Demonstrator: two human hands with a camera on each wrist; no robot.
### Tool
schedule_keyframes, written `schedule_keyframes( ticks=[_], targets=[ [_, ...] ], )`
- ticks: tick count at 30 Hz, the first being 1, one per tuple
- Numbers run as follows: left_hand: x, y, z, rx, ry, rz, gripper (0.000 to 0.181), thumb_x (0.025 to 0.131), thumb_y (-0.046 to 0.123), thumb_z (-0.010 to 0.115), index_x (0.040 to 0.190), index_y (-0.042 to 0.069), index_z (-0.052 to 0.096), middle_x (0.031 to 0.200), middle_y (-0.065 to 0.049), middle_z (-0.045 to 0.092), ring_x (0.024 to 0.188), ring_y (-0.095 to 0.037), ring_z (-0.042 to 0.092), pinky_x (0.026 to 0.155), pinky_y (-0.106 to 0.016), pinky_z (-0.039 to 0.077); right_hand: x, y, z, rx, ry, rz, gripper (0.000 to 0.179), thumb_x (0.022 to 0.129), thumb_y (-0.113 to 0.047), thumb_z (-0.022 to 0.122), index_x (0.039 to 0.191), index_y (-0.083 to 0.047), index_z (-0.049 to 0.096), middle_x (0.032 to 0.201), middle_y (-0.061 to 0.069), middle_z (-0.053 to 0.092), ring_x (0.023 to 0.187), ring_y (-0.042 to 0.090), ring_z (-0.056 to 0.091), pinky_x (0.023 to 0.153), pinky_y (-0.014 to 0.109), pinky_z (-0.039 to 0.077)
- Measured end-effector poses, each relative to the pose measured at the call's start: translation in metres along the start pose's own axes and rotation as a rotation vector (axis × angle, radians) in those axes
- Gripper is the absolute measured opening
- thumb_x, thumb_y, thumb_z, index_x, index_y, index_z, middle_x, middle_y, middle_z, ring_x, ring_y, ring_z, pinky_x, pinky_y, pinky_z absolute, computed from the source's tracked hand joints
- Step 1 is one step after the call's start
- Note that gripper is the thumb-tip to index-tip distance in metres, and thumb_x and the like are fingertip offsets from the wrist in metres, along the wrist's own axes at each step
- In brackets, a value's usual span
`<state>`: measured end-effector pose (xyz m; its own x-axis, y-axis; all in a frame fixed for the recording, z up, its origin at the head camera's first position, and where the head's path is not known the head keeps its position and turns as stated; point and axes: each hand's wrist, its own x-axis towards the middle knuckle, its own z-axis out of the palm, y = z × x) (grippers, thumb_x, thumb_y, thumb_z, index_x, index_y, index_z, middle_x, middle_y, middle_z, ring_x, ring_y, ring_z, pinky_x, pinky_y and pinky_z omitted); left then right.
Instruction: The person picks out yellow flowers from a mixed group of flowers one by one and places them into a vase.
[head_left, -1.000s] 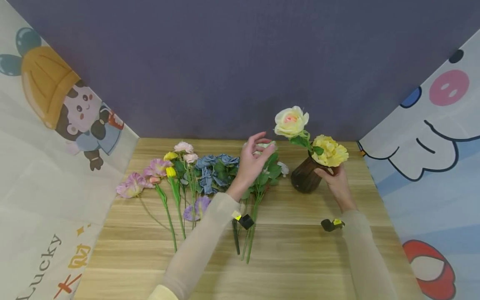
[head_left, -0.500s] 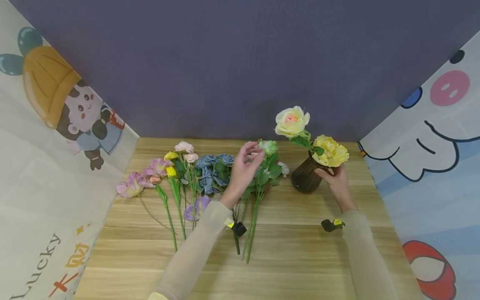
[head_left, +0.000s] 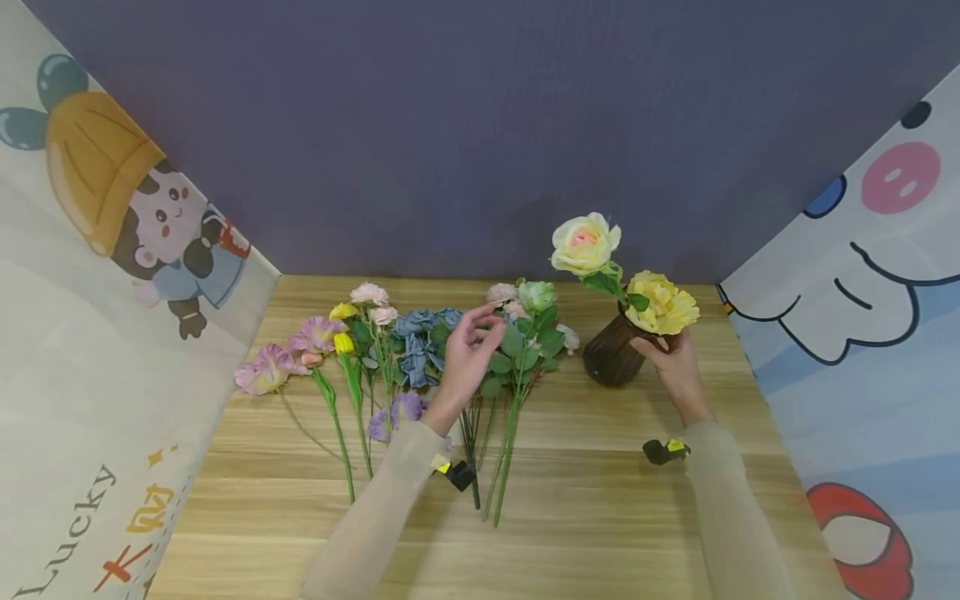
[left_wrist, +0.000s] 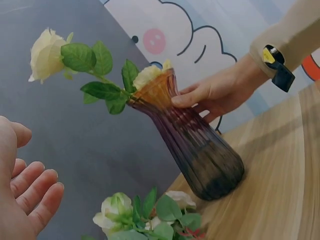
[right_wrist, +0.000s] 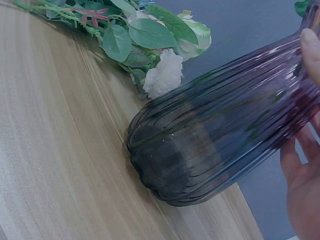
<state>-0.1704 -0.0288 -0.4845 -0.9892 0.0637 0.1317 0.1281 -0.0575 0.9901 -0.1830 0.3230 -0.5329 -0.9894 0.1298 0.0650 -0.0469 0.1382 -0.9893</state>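
Note:
My right hand grips a ribbed, dark tinted glass vase round its neck, thumb on the near side. The vase stands on the table; a pale cream rose leans out to the left and a yellow flower fills the mouth's right side. In the right wrist view, thin stems show faintly through the glass. My left hand hovers over the flowers with fingers loosely bent and nothing in them. Beneath and beside it lie blue flowers and a leafy bunch with a greenish-white bloom.
On the wooden table, purple flowers, yellow tulips and pink carnation-like blooms lie to the left, stems toward me. A dark grey wall rises behind. Printed panels border both sides.
My left hand has drawn away from the vase, leftward and toward me, uncovering the greenish-white bloom and pink flowers. My right hand and the vase have stayed in place.

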Motion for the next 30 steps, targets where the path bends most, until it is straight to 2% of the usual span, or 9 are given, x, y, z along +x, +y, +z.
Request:
schedule_keyframes(
  ticks=[2, 6, 8, 10, 20, 26, 30],
  targets=[
    [-0.002, -0.003, -0.003, 0.002, 0.008, -0.013, 0.040, 0.105, 0.019, 0.063, 0.142, 0.006, 0.055, 0.127, -0.016, 0.064, 0.095, -0.014, 0.063, 0.085, -0.045, 0.060, 0.000, 0.000, 0.000, 0.000, 0.001, 0.002, 0.079, 0.097, -0.011, 0.073, 0.161, -0.023, 0.029, 0.159, 0.006, 0.037, 0.144, 0.017, 0.038, 0.107, 0.013, 0.043],
    [-0.006, -0.007, -0.009, 0.019, 0.018, -0.023, 0.039, 0.106, 0.021, 0.062, 0.142, 0.007, 0.056, 0.127, -0.013, 0.065, 0.101, -0.029, 0.065, 0.087, -0.057, 0.058, 0.000, -0.001, 0.000, -0.019, 0.007, 0.003, 0.078, 0.096, -0.012, 0.074, 0.160, -0.022, 0.030, 0.158, 0.006, 0.038, 0.143, 0.017, 0.039, 0.106, 0.012, 0.044],
    [-0.008, -0.010, -0.013, 0.020, 0.017, -0.026, 0.039, 0.106, 0.022, 0.062, 0.142, 0.008, 0.056, 0.127, -0.013, 0.064, 0.103, -0.037, 0.064, 0.087, -0.059, 0.057, 0.000, 0.000, 0.000, -0.021, 0.007, -0.002, 0.078, 0.096, -0.011, 0.074, 0.160, -0.022, 0.030, 0.158, 0.006, 0.038, 0.142, 0.016, 0.040, 0.106, 0.012, 0.044],
    [-0.011, -0.013, -0.016, 0.027, 0.017, -0.032, 0.039, 0.106, 0.023, 0.061, 0.142, 0.009, 0.056, 0.126, -0.013, 0.064, 0.104, -0.039, 0.063, 0.086, -0.055, 0.058, 0.000, -0.001, 0.000, -0.027, 0.008, -0.004, 0.078, 0.096, -0.012, 0.074, 0.160, -0.022, 0.030, 0.157, 0.006, 0.039, 0.142, 0.016, 0.040, 0.105, 0.011, 0.044],
    [-0.029, -0.024, -0.042, 0.080, 0.069, -0.064, 0.042, 0.105, 0.016, 0.062, 0.141, -0.003, 0.054, 0.125, -0.019, 0.065, 0.101, -0.039, 0.065, 0.077, -0.038, 0.061, 0.001, 0.002, 0.000, -0.009, 0.003, 0.000, 0.077, 0.096, -0.009, 0.074, 0.159, -0.022, 0.031, 0.157, 0.003, 0.040, 0.142, 0.016, 0.040, 0.106, 0.013, 0.044],
    [-0.045, -0.040, -0.068, 0.106, 0.107, -0.101, 0.041, 0.105, 0.019, 0.063, 0.140, -0.002, 0.055, 0.125, -0.019, 0.064, 0.095, -0.026, 0.066, 0.072, -0.024, 0.058, 0.001, 0.003, -0.001, 0.006, -0.001, -0.004, 0.076, 0.096, -0.006, 0.072, 0.159, -0.021, 0.032, 0.156, 0.002, 0.041, 0.141, 0.014, 0.041, 0.105, 0.012, 0.044],
    [-0.054, -0.049, -0.085, 0.105, 0.141, -0.150, 0.042, 0.106, 0.021, 0.062, 0.140, -0.002, 0.055, 0.126, -0.018, 0.062, 0.095, -0.017, 0.066, 0.076, -0.025, 0.058, 0.000, 0.002, -0.001, 0.026, -0.005, -0.009, 0.076, 0.097, -0.005, 0.071, 0.160, -0.021, 0.032, 0.156, 0.002, 0.041, 0.141, 0.015, 0.041, 0.106, 0.013, 0.044]
  ],
)
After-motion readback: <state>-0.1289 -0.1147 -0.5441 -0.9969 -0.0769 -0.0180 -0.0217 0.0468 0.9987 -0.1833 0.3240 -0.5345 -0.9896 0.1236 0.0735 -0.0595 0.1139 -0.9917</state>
